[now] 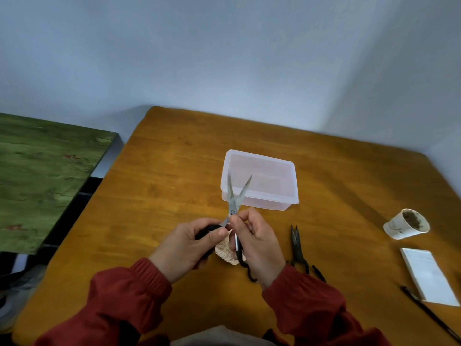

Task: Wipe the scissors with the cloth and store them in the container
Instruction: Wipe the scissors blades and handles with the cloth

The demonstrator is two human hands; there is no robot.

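**Steadily: blades spread, cloth not yet on the steel**

On the wooden table (pixel 162 183), the left hand (pixel 184 248) curls round one black handle of the scissors (pixel 232 196), thumb pressed near the pivot. The blades stand spread in a V. Below and between the hands sits the beige cloth (pixel 225 250); whether a finger holds it I cannot tell. The right hand (pixel 259 243) pinches the other handle. Beyond it, the blade tips point over the clear plastic container (pixel 262 203). To wipe well, I judge, one hand should steady the handles while the other folds the cloth over a blade and draws from pivot to tip, fingers behind the edge. Dark shears (pixel 296 245) lie rightward.
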